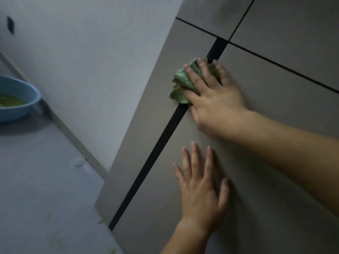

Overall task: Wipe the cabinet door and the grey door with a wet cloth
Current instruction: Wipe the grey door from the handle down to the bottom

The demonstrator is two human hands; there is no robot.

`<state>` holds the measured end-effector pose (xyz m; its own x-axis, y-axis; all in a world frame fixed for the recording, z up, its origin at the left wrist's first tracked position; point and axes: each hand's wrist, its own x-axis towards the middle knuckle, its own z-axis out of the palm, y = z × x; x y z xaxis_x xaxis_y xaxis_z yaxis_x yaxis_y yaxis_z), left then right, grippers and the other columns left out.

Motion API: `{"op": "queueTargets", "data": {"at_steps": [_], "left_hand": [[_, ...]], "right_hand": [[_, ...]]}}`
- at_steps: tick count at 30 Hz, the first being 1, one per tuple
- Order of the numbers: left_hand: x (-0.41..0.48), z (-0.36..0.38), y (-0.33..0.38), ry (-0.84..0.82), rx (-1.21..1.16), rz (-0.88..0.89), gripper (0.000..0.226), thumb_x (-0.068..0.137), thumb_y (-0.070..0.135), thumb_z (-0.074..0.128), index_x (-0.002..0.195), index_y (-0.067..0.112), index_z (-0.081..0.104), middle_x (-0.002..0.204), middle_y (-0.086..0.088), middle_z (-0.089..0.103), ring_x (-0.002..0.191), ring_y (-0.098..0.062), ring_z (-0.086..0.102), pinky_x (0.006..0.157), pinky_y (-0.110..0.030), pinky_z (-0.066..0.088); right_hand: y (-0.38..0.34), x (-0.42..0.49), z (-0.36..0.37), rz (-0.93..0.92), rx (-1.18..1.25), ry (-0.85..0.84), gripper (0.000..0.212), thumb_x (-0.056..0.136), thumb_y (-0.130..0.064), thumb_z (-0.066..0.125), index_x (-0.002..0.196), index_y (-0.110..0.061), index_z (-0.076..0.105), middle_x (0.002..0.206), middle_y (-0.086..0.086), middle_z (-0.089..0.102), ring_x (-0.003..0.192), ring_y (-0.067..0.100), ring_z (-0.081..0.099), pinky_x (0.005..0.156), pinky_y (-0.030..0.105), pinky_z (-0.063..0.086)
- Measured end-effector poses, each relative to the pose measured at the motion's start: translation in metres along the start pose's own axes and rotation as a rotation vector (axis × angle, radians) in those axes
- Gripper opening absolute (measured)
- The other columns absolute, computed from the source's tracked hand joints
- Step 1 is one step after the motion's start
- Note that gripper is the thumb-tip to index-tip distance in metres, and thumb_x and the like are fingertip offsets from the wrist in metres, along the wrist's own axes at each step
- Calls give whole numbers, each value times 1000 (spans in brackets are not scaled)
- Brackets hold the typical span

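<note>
A person's right hand (214,99), fingers spread flat, presses a green wet cloth (180,85) over the black strip (152,162) at the left edge of a cabinet door (275,110), just below its top corner. The left hand (200,189) rests lower on the same door, its 5 fingers splayed and holding nothing. Wiping appears under way on this 1 door. No streaks show how much is done, and the grey door seemingly remains. A blue basin (22,111) sits well apart.
</note>
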<state>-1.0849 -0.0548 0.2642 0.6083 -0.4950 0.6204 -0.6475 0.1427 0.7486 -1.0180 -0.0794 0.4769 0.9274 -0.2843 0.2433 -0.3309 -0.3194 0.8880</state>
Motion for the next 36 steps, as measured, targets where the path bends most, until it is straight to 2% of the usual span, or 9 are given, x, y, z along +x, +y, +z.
{"op": "queueTargets", "data": {"at_steps": [2,9,12,15,22,26,30,34,36], "left_hand": [[-3,-1,-3,-2,19,17,83,96,53,42,162,37,-6,171,-1,-16,157,-27,-17,121,-55,-2],[-17,7,-16,3,75,60,85,96,53,44,163,33,-3,172,-9,-3,158,-34,-8,119,-55,7],[-30,12,-18,-4,88,44,85,94,54,44,163,35,-1,172,-8,-7,158,-36,-8,119,-53,8],[-41,14,-25,-2,127,58,83,95,55,44,163,33,2,172,-9,-3,158,-36,-5,119,-51,11],[-56,20,-43,-47,154,82,72,96,54,43,159,29,19,168,-14,18,157,-35,-3,118,-51,13],[-56,23,-42,-18,166,55,82,97,55,41,164,27,4,172,-13,-3,157,-38,-5,118,-54,10],[-57,23,-46,-8,153,85,80,100,56,38,164,25,3,171,-16,-4,157,-42,-5,117,-61,9],[-58,24,-48,2,159,99,76,102,59,29,164,24,3,171,-18,-1,156,-43,-2,117,-64,11],[-60,24,-46,-5,153,86,76,102,58,30,164,24,3,171,-19,-1,156,-44,-2,117,-64,11]], "right_hand": [[-14,26,-3,4,-28,-59,59,104,-42,15,162,-29,5,165,13,-28,151,39,-26,120,58,-18],[-74,49,12,-335,-59,-167,58,106,-41,23,162,-29,12,167,7,-19,153,36,-22,119,55,-21],[-52,71,0,-126,-61,-131,59,106,-46,17,162,-29,11,168,6,-20,153,37,-22,121,56,-17],[-57,89,-9,59,-80,-99,62,105,-49,11,161,-29,-6,165,11,-28,150,42,-26,119,61,-17],[-136,37,39,-355,-54,-192,59,107,-44,14,162,-27,7,166,7,-24,151,37,-26,118,59,-23],[-49,18,20,-155,-109,-84,60,106,-46,11,162,-28,-1,165,6,-26,151,37,-26,120,56,-21],[23,-19,12,73,-135,63,60,99,-50,0,155,-31,-10,167,8,-21,153,39,-19,121,55,-18],[16,-75,37,-126,-37,149,60,97,-45,35,151,-20,45,167,13,18,154,42,13,125,57,5],[29,-100,38,-173,-7,185,55,97,-41,43,144,-17,55,166,12,24,153,41,20,123,58,16]]}}
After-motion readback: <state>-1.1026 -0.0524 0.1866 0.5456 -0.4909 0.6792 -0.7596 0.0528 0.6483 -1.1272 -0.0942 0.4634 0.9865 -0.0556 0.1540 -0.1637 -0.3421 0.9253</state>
